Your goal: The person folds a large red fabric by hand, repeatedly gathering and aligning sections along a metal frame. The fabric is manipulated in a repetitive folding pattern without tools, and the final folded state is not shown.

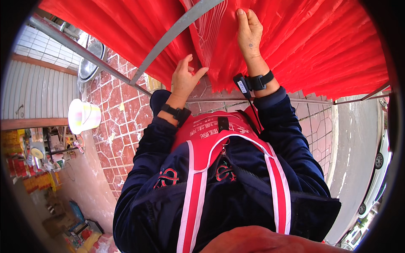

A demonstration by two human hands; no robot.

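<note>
Long sheets of thin red cloth [303,53] hang in folds over a metal frame in front of me, with ragged lower edges. My right hand [250,33] is raised at the top, its thumb and fingers pinched on the red cloth. To its left, my left hand [186,76] is lower down, fingers apart and empty, near the bottom of the cloth's left part. Pale loose threads [210,31] run down the cloth between the two hands. A curved grey metal bar [172,38] crosses in front of the cloth, above and left of my left hand.
A grey metal rail [91,57] meets the curved bar at the left. A white bucket [83,116] and a round metal basin [91,61] stand on the red tiled paving [121,139]. Shop goods lie lower left. A road [354,142] with parked cars runs along the right.
</note>
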